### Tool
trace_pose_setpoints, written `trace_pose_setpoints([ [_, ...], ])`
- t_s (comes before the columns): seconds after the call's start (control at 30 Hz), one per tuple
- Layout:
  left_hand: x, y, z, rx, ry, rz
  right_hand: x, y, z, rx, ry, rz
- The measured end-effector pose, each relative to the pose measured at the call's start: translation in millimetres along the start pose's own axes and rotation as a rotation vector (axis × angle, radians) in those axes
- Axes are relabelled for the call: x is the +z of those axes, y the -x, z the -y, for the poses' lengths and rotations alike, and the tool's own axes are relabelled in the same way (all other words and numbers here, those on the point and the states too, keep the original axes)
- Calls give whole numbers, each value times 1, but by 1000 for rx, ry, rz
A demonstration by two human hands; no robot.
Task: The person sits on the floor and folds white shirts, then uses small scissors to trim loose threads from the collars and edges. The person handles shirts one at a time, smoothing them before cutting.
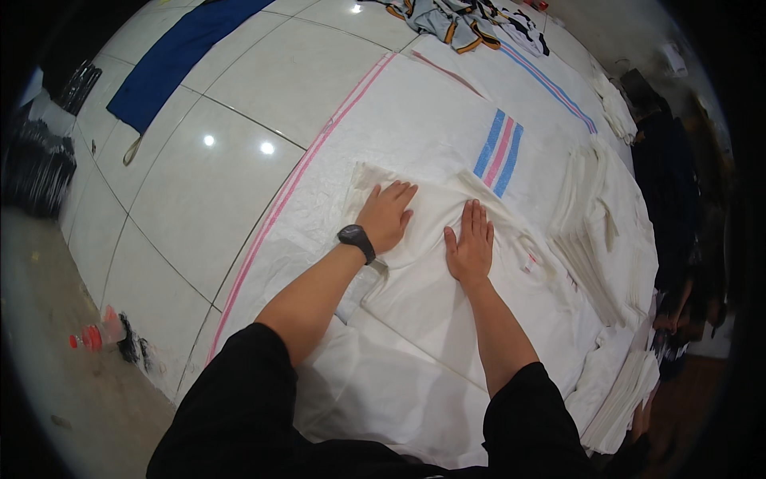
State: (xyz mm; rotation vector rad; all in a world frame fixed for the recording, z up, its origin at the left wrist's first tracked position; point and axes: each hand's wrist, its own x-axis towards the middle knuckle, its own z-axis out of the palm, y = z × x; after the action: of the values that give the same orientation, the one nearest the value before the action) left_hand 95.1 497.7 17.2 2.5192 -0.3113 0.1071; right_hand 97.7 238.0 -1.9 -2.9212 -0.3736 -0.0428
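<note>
A: What takes up the most room?

B: The floor of glossy white square tiles [247, 96]. Across its middle and right lies a thin, creased white sheet [415, 104] with paired pink lines along its left edge and bands of blue and pink farther up.

A: And the cloth being handled?

B: A soft, plain white fabric piece [431, 279], spread on that sheet directly in front of the person, wrinkled between the hands. White on white, its lower edge is hard to trace.

A: What's around it?

B: To its right, a layered stack of folded white cloth [586, 247]. At the upper left, a long dark blue strip of fabric [183, 64] on the tiles; at the top, a loose heap of grey, black and orange-trimmed clothing [455, 20].

A: The hands?

B: Both palm down on the white fabric, gripping nothing. The left hand [387, 217] lies near its upper left corner, fingers slightly spread; the right hand [471, 246] rests flat farther right, fingers together, thumb apart. They are not touching each other.

A: Anything smaller?

B: A clear plastic bottle with a red cap [104, 329], tipped over at far left, and a black wristwatch [356, 239] on the left wrist.
</note>
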Motion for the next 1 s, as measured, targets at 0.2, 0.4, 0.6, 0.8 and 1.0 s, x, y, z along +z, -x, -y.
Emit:
trace_pose_setpoints([
  [0.2, 1, 6, 16, -349, -399, 32, -8, -10, -3, 9, -19, 39],
  [0.4, 2, 21, -41, 37, -308, -283, -38, 59, 45, 275, -450, 120],
  [0.6, 49, 81, -104, 349, -188, 455, -68, 197, 68, 205, -816, 510],
  [0.8, 30, 92, -93, 572, -455, 618, -134, 303, -143, 528, -94, 451],
  [1.0, -55, 134, -130, 549, -368, 616, -194, 446, -186, 501, -91, -91],
])
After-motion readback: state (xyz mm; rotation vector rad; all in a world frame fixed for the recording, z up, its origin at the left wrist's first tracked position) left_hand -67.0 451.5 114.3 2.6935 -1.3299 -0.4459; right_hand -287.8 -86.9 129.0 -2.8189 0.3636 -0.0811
